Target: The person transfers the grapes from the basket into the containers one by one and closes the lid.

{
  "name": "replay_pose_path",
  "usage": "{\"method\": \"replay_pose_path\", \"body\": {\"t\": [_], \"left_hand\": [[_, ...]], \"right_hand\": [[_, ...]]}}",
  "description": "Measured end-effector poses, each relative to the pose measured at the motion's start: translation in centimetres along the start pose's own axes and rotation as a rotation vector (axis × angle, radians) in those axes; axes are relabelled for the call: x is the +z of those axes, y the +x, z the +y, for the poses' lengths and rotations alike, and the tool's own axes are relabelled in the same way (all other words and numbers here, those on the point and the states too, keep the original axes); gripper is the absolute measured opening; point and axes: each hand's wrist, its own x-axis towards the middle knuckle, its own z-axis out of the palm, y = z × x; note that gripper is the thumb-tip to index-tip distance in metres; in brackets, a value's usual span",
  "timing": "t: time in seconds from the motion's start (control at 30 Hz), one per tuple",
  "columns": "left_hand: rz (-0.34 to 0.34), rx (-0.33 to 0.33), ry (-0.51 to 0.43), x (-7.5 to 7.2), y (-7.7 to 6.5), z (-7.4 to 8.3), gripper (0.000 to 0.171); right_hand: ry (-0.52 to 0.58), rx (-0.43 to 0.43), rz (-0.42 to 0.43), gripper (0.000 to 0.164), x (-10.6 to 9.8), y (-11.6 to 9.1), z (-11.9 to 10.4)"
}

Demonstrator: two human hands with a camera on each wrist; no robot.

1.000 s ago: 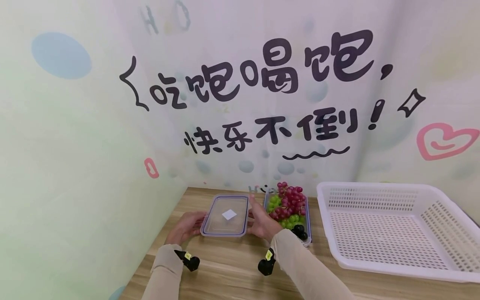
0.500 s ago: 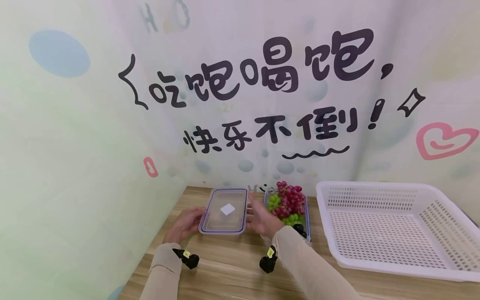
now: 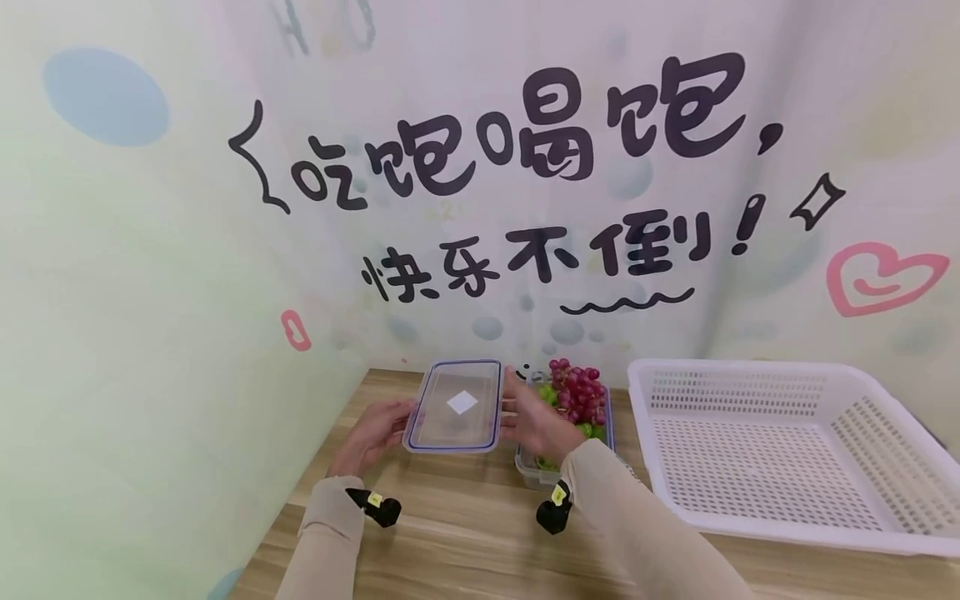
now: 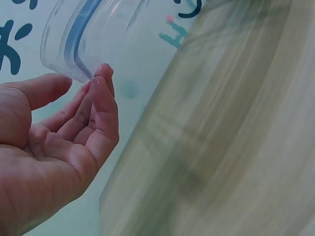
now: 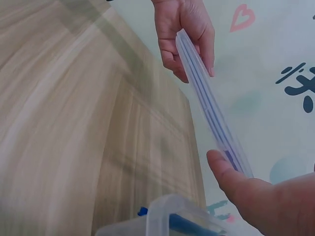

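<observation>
A flat clear container lid [image 3: 453, 429] with a blue seal and a white diamond-shaped label is raised between both hands, over the back of the wooden table. At its left edge, my left hand [image 3: 375, 433] pinches one corner; the left wrist view has thumb and fingertips around the lid [image 4: 74, 39]. My right hand [image 3: 542, 423] holds the opposite edge, thumb against the lid [image 5: 209, 105] in the right wrist view, its other fingers mostly hidden there. Just beyond the right hand stands a clear container [image 3: 534, 475] of red grapes [image 3: 579, 393] and green grapes [image 3: 548, 393], partly covered by that hand.
A large white slotted plastic basket [image 3: 817, 540] occupies the table's right side. Printed cloth walls [image 3: 480, 208] rise behind and at the left. Wood-grain tabletop [image 3: 450, 517] extends in front of the hands.
Both hands have raised the lid and carried it slightly right. My right hand now overlaps the grape container more, hiding the dark grapes seen earlier. The head view has shifted slightly.
</observation>
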Motion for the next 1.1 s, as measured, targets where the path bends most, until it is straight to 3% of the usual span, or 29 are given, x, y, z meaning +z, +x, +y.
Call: {"method": "replay_pose_path", "body": {"t": [0.13, 0.33, 0.5, 0.77, 0.97, 1.1], "left_hand": [[-0.011, 0.025, 0.009, 0.5, 0.0, 0.5, 0.035], [-0.023, 0.042, 0.076, 1.4, 0.0, 1.4, 0.034], [-0.042, 0.055, 0.129, 2.4, -0.1, 2.5, 0.034], [-0.071, 0.075, 0.160, 3.7, -0.5, 3.7, 0.034], [-0.130, 0.104, 0.175, 4.5, -0.6, 3.9, 0.036], [-0.151, 0.118, 0.185, 5.2, -0.7, 4.1, 0.036]], "right_hand": [[-0.044, -0.012, 0.030, 0.079, -0.5, -0.2, -0.6], [-0.114, -0.030, 0.007, 0.068, -1.1, -0.6, -1.3], [-0.209, -0.023, 0.059, 0.056, -1.8, -1.1, -2.0], [-0.263, -0.023, 0.058, 0.052, -3.1, -1.6, -3.0], [-0.292, -0.027, 0.107, 0.059, -4.1, -1.9, -3.4], [-0.331, -0.040, 0.143, 0.055, -4.8, -2.4, -3.9]]}}
